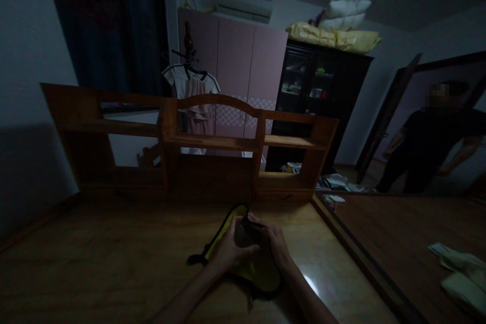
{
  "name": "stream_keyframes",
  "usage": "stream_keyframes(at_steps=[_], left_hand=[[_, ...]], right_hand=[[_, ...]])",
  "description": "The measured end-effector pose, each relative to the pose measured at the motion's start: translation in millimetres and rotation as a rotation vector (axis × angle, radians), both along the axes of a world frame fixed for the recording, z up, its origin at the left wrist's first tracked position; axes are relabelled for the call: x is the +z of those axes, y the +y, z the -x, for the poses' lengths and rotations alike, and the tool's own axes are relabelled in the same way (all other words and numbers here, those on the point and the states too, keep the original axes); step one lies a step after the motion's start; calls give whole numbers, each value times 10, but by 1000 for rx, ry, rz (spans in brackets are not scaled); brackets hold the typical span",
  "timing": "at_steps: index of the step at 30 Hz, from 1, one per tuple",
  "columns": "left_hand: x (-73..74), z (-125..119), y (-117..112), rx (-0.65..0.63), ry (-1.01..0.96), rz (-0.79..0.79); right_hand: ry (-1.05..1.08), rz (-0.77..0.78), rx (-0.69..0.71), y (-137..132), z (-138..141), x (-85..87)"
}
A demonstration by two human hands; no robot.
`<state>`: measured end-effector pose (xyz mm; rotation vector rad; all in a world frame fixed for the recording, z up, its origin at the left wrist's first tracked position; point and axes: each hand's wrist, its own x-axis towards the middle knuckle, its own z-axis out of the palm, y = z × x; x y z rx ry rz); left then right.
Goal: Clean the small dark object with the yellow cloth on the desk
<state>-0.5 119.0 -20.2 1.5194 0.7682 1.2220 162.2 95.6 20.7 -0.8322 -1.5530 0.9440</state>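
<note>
A yellow cloth with black edging lies on the pale wooden surface, a dark loop or tab sticking out at its left corner. A greyish-brown patch, perhaps its folded underside or something on it, shows between my hands. My left hand grips the upper left part, thumb stretched across the grey patch and fingers curled near the top edge. On the other side my right hand has its fingers bent over the upper right edge, close to the left fingertips. Dim light hides what lies under the fingers.
A wooden shelf unit stands along the far edge of the wooden surface. To the right, a raised edge borders a lower brown floor with light-coloured cloth. A person in dark clothes stands by the doorway.
</note>
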Motion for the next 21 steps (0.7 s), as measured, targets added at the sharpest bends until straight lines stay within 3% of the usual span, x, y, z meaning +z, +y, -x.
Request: stream_keyframes(at_steps=[9, 16, 21], left_hand=[[55, 84, 47, 190, 141, -144], [-7, 98, 96, 200, 122, -126], [-64, 96, 131, 225, 58, -42]], right_hand=[[-46, -34, 62, -61, 169, -14], [-53, -19, 94, -142, 203, 61], [-19, 27, 61, -129, 185, -26]])
